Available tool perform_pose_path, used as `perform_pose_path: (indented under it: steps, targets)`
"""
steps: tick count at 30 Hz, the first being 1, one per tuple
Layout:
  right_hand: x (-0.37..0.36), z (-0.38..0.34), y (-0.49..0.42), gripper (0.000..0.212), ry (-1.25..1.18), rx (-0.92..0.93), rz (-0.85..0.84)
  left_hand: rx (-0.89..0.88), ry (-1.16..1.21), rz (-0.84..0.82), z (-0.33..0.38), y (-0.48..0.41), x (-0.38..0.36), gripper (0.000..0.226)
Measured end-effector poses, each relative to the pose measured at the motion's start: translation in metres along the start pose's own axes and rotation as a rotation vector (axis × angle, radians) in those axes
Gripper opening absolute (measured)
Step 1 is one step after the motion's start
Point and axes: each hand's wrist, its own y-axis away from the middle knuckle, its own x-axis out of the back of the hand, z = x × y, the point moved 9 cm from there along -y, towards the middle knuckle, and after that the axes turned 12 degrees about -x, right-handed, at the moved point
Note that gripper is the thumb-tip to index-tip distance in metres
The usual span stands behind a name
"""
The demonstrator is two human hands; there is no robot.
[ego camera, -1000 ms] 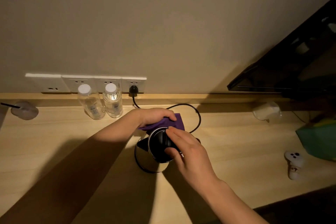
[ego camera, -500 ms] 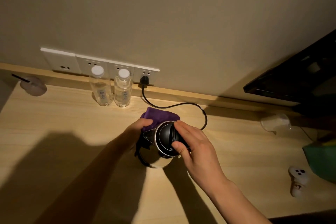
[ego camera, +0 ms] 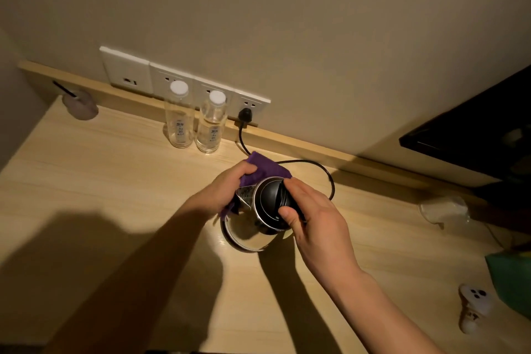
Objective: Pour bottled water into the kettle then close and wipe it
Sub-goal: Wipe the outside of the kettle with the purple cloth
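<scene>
A steel kettle (ego camera: 249, 231) with a closed black lid (ego camera: 270, 198) stands in the middle of the wooden table (ego camera: 115, 181). My left hand (ego camera: 221, 191) presses a purple cloth (ego camera: 265, 168) against the kettle's far left side, by the spout. My right hand (ego camera: 314, 220) grips the kettle's handle on the right, which the fingers hide. Two clear water bottles with white caps, one on the left (ego camera: 178, 116) and one on the right (ego camera: 212, 123), stand upright at the wall behind. The kettle's black cord (ego camera: 321, 169) runs to a plug (ego camera: 245, 115) in the wall socket.
A row of white sockets (ego camera: 161, 79) lines the wall. A small cup with a straw (ego camera: 82, 105) stands at the far left. On the right are a clear plastic wrapper (ego camera: 444, 210), a green bag (ego camera: 511, 276), a small white figure (ego camera: 472, 306) and a dark screen (ego camera: 477, 129).
The view has shifted, so the bottles and sockets now sit further right and the table appears tilted. My left hand with the cloth has slid from behind the kettle round to its left side.
</scene>
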Motion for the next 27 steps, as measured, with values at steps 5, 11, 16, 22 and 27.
perform_pose_path:
  steps: [5, 11, 16, 22, 27]
  targets:
    - [0.007, -0.007, -0.009, 0.053, 0.108, 0.076, -0.080, -0.205, 0.113, 0.212, -0.025, 0.033, 0.012, 0.045]
    - [0.007, -0.011, -0.022, 0.054, 0.308, 0.157, -0.232, -0.275, 0.150, 0.374, -0.044, 0.047, 0.010, 0.053]
    - [0.006, -0.012, -0.019, 0.056, 0.323, 0.069, -0.120, -0.204, -0.011, 0.388, -0.011, 0.037, 0.011, 0.065]
    - [0.003, -0.013, -0.011, 0.053, 0.280, -0.016, -0.087, -0.181, -0.040, 0.489, -0.026, 0.053, 0.013, 0.076]
    - [0.005, -0.019, -0.007, 0.050, 0.298, -0.042, -0.093, -0.351, 0.099, 0.893, -0.071, 0.105, -0.032, 0.037]
